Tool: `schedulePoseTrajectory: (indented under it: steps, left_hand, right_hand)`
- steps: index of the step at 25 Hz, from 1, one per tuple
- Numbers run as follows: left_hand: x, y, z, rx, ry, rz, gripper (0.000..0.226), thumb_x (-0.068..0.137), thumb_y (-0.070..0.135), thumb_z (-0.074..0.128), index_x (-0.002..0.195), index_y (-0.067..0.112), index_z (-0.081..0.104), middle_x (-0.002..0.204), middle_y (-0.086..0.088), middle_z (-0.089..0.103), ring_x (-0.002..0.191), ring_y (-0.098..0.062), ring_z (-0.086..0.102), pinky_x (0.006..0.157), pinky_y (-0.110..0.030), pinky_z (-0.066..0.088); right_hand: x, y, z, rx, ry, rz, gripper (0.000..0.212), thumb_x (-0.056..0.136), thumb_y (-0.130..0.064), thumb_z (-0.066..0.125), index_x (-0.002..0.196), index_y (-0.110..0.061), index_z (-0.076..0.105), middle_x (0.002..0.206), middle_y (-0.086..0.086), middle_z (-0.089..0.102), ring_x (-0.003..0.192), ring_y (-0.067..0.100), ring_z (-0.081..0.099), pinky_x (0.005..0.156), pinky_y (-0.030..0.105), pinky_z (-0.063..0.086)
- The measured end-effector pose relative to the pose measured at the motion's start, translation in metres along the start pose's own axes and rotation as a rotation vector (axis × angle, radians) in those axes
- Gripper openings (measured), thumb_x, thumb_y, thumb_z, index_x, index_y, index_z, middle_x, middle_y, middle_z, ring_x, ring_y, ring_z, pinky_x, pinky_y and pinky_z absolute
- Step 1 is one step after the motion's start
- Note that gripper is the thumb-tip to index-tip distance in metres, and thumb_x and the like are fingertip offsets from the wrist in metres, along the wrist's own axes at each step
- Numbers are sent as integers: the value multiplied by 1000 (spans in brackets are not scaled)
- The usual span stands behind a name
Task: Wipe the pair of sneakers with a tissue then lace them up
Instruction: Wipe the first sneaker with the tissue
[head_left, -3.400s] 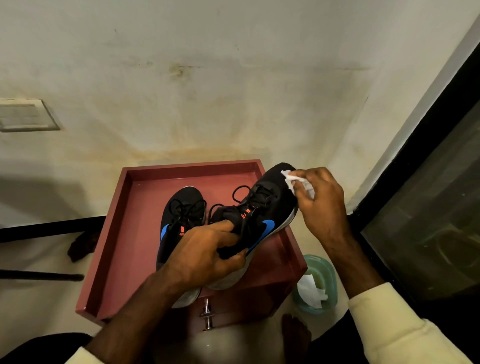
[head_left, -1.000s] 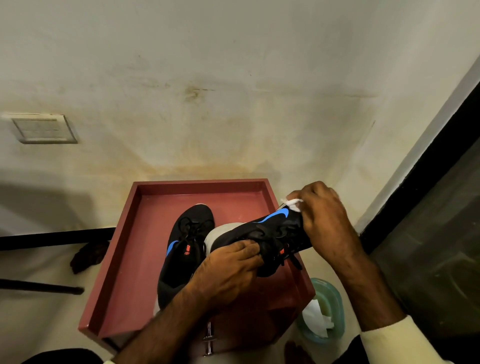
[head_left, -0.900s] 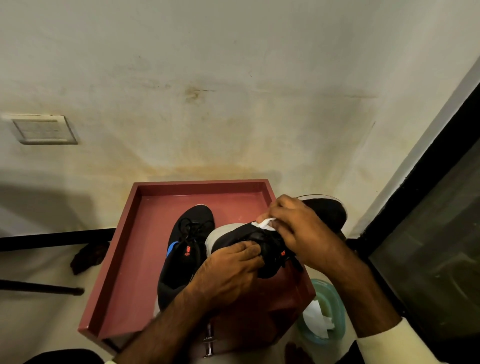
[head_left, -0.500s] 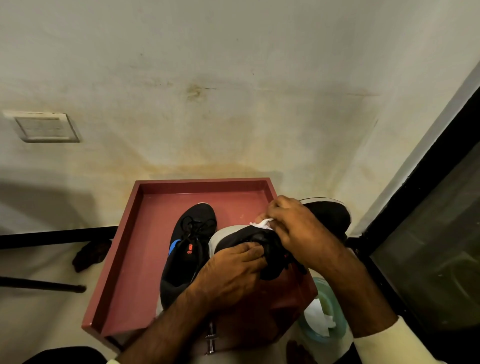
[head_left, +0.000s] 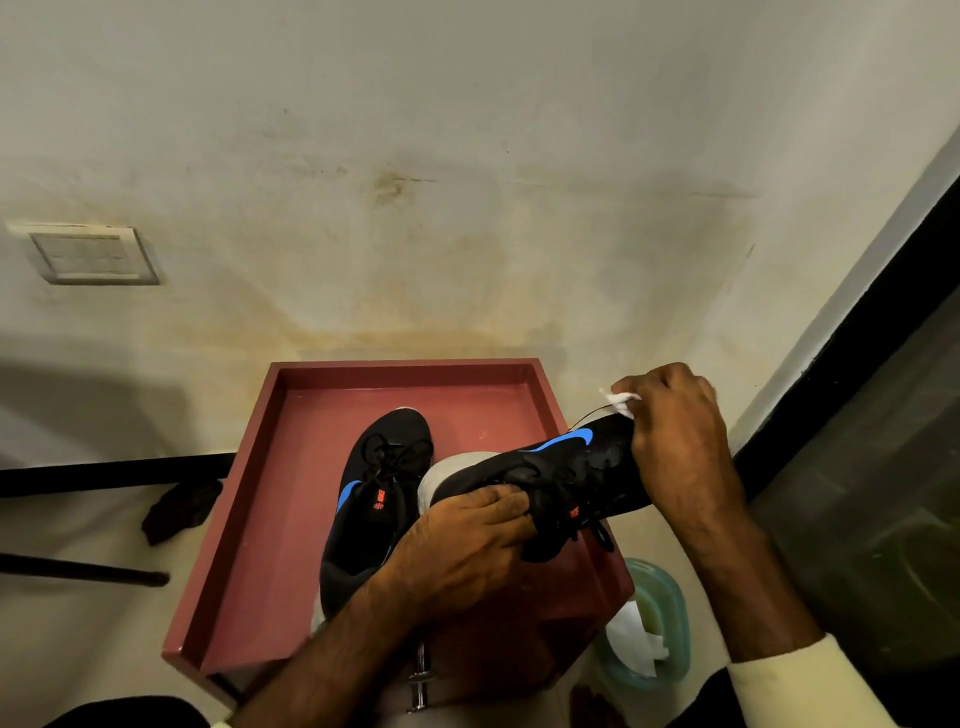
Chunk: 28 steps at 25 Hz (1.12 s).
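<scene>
Two black sneakers with blue swooshes. One sneaker (head_left: 371, 499) lies flat in the red-brown tray top (head_left: 410, 371), toe pointing away, its laces loose. The other sneaker (head_left: 566, 467) is lifted and turned on its side across the tray's right edge, toe to the right. My left hand (head_left: 462, 551) grips it at the heel and collar. My right hand (head_left: 675, 441) covers its toe and presses a crumpled white tissue (head_left: 618, 400) against the toe's far edge. A loose lace end hangs below the lifted sneaker.
The tray tops a small cabinet with a metal drawer handle (head_left: 418, 680), set against a stained wall. A teal bin (head_left: 649, 634) with white tissue stands on the floor at its right. A dark glass door (head_left: 857, 467) is at the right, a dark cloth (head_left: 179, 509) on the left floor.
My right hand has slid with the tissue from the middle of the lifted sneaker out to its toe, so the blue swoosh shows again. My left hand keeps its grip.
</scene>
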<state>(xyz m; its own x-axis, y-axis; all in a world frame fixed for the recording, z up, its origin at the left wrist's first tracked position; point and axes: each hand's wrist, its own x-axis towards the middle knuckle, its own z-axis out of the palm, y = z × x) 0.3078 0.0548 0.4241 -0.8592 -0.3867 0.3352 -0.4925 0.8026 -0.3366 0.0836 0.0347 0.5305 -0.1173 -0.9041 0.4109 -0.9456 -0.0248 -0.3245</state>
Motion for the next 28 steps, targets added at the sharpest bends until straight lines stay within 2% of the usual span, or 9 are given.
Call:
schedulePoseTrajectory:
  steps: [3, 8, 11, 13, 16, 18, 20, 24, 28]
  left_hand:
    - [-1, -1, 1, -21, 0, -13, 37, 97, 26, 45, 102, 24, 82, 113, 12, 75, 120, -13, 67, 118, -33, 29]
    - [-1, -1, 4, -19, 40, -13, 35, 96, 27, 47, 104, 25, 82, 116, 12, 75, 122, -12, 66, 117, -33, 31]
    - [-1, -2, 8, -28, 38, -24, 29, 96, 28, 53, 102, 25, 82, 116, 13, 75, 123, -12, 64, 116, -32, 31]
    - [0, -2, 11, -52, 86, -21, 30, 95, 28, 52, 96, 25, 82, 111, 13, 75, 122, -12, 59, 116, -31, 32]
    - [2, 1, 7, -77, 130, -11, 38, 94, 28, 45, 90, 27, 83, 107, 14, 76, 117, -10, 63, 115, -28, 33]
    - [3, 3, 4, -90, 140, -13, 40, 93, 28, 43, 87, 27, 83, 106, 14, 76, 115, -9, 65, 115, -28, 32]
    - [2, 2, 3, -90, 149, -17, 39, 93, 28, 44, 87, 27, 82, 106, 14, 76, 116, -9, 62, 114, -28, 32]
    - [0, 2, 3, -79, 126, 13, 15, 90, 30, 69, 97, 25, 81, 112, 12, 74, 118, -10, 66, 115, -30, 38]
    - [0, 0, 0, -122, 89, -26, 13, 92, 28, 70, 99, 23, 80, 113, 8, 74, 118, -15, 67, 109, -34, 51]
  right_hand:
    - [-11, -11, 9, 80, -170, -208, 38, 94, 5, 60, 117, -21, 77, 114, 1, 61, 107, 18, 53, 83, 15, 34]
    - [-3, 2, 0, 42, 14, 38, 32, 99, 0, 60, 122, -16, 76, 119, 6, 62, 113, 22, 53, 87, 23, 39]
    - [-15, -19, 4, 193, -274, -180, 29, 100, -6, 61, 114, -25, 78, 113, -5, 61, 104, 12, 58, 89, 23, 47]
    - [-17, -27, 7, 313, -400, -182, 26, 101, -11, 62, 112, -27, 79, 113, -8, 62, 104, 8, 60, 89, 20, 47]
    - [-8, -23, 9, 105, -203, -54, 28, 102, -8, 59, 119, -21, 77, 121, 1, 63, 109, 17, 59, 89, 22, 43]
    - [-11, -30, 10, 77, -254, -102, 29, 102, -8, 58, 120, -22, 76, 122, 2, 62, 111, 18, 58, 92, 25, 44]
    - [-17, -35, 13, 216, -381, -152, 28, 102, -9, 59, 116, -25, 78, 117, -3, 62, 108, 14, 59, 93, 24, 47]
    - [-6, -21, 12, 83, -170, -24, 29, 100, -4, 60, 119, -19, 77, 119, 4, 65, 109, 21, 61, 92, 28, 49]
    - [-14, -24, 11, 246, -309, -113, 25, 101, -9, 61, 113, -23, 78, 115, -3, 64, 106, 14, 61, 90, 23, 47]
